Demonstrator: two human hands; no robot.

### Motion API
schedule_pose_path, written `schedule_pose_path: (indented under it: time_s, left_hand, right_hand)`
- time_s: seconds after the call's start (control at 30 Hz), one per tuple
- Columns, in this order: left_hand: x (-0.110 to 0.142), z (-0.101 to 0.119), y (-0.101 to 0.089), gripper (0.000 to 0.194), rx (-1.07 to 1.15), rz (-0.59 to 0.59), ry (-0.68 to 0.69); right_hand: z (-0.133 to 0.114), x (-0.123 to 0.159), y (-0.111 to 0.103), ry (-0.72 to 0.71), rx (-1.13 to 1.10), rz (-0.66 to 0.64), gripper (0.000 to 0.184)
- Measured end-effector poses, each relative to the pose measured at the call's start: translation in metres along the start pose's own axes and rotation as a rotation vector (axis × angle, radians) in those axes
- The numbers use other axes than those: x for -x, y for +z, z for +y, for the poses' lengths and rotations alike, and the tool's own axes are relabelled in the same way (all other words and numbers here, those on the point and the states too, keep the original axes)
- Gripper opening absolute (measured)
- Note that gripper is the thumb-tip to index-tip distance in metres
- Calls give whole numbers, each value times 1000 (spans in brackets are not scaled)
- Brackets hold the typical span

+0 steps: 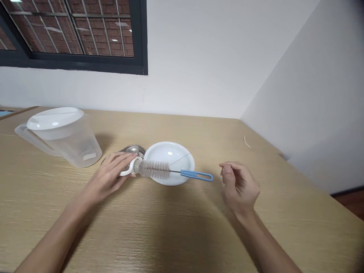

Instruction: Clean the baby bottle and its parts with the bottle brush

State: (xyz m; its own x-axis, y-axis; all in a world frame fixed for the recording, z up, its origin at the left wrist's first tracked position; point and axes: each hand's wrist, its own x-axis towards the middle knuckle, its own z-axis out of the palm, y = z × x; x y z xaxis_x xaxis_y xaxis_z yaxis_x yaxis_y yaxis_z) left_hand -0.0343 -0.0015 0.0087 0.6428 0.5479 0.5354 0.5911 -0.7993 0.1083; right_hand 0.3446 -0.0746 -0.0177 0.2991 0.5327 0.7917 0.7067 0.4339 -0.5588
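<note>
My left hand [116, 170] is closed around a bottle whose white looped collar [131, 167] shows; the hand hides most of its body. Out of the bottle's mouth sticks a bottle brush [155, 169] with clear bristles, a twisted wire stem and a blue looped handle [196, 175]. The brush lies level over a white bowl [170, 182]. To the right of the blue handle, apart from it, my right hand [240, 187] is curled with the thumb near the index finger, and nothing shows in it. A thin line crosses the bowl's inside; I cannot tell what it is.
A lidded translucent pitcher [76, 142] stands at the left. Behind my left hand is a shiny metal dish [139, 148], partly hidden. A short pale strip [247, 141] lies on the wooden table [199, 235] at the right. White walls and a barred window [85, 34] border the back.
</note>
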Motion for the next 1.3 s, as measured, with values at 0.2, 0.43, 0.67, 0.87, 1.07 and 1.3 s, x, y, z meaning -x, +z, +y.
schedule_pose_path:
  time_s: [0.2, 0.43, 0.67, 0.87, 1.07, 1.3]
  left_hand:
    - [1, -2, 1, 56, 6, 5, -8]
    - [1, -2, 0, 55, -5, -7, -16]
    - [1, -4, 0, 58, -6, 8, -8]
    - [3, -4, 1, 58, 3, 0, 2]
    - [2, 0, 0, 59, -11, 1, 13]
    - [2, -1, 0, 53, -21, -13, -20]
  right_hand:
    - [-1, -2, 1, -105, 70, -15, 11]
    - [-6, -3, -2, 73, 29, -131, 32]
    - [-10, -2, -3, -159, -63, -326, 22]
    - [-11, -2, 3, -258, -73, -426, 18]
    - [-16, -2, 3, -170, -34, -456, 36]
    - [-14, 4, 6, -59, -136, -420, 23]
